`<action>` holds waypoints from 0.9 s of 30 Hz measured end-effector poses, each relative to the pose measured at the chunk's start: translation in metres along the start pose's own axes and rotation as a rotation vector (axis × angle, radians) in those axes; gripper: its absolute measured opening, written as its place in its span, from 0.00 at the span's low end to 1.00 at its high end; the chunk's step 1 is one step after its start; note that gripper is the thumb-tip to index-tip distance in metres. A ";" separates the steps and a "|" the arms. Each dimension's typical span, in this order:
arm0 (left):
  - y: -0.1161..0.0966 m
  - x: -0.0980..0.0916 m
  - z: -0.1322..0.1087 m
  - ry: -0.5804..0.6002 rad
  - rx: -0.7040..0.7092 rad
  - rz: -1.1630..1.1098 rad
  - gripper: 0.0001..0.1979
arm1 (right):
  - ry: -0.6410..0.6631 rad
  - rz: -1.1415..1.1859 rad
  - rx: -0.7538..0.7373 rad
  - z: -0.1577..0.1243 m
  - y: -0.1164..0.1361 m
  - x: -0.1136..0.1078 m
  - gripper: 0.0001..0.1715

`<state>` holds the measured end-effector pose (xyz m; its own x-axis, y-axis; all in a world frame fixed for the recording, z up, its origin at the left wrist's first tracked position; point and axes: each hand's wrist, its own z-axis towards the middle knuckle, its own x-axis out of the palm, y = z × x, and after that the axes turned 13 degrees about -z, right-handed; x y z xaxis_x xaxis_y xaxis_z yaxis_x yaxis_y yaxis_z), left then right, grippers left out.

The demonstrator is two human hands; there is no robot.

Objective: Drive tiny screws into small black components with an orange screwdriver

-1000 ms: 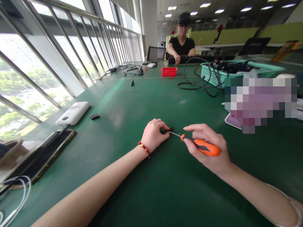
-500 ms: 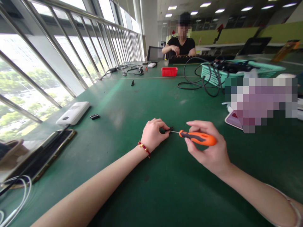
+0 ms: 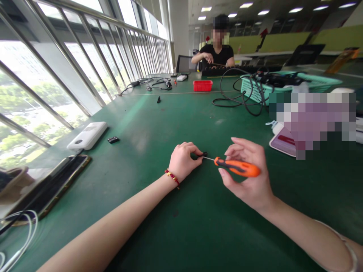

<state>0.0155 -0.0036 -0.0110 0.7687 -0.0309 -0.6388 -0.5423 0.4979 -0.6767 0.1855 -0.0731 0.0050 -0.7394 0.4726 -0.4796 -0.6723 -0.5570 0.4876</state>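
Note:
My left hand is curled on the green table, pinching a small black part against the surface. My right hand holds an orange-and-black screwdriver between thumb and fingers, its upper fingers lifted. The thin metal tip touches the black part. A red beaded bracelet circles my left wrist.
A white power bank and a small black piece lie to the left, with a dark tablet nearer. A red bin, black cables and a teal basket sit farther back. A person in black works at the far end.
My right hand has rolled the screwdriver handle and lifted its fingers. The left hand stays put. The far person's hands have risen from the table.

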 end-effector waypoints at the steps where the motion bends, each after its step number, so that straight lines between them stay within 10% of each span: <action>1: 0.000 0.000 0.000 0.001 0.004 0.001 0.03 | 0.020 -0.004 0.013 0.000 0.000 0.000 0.35; 12: 0.001 0.000 0.000 -0.001 -0.004 -0.008 0.03 | 0.173 -0.126 -0.152 0.006 0.000 -0.013 0.12; 18: 0.004 -0.001 0.001 -0.004 -0.013 -0.042 0.03 | -0.059 -0.132 -0.155 0.009 -0.020 -0.010 0.16; 27: 0.005 -0.003 0.001 0.006 -0.033 -0.138 0.03 | 0.443 -0.299 0.129 0.019 -0.048 0.031 0.13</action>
<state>0.0109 -0.0003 -0.0124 0.8350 -0.1021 -0.5407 -0.4423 0.4600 -0.7699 0.1940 -0.0188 -0.0198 -0.4478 0.2494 -0.8586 -0.8704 -0.3411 0.3549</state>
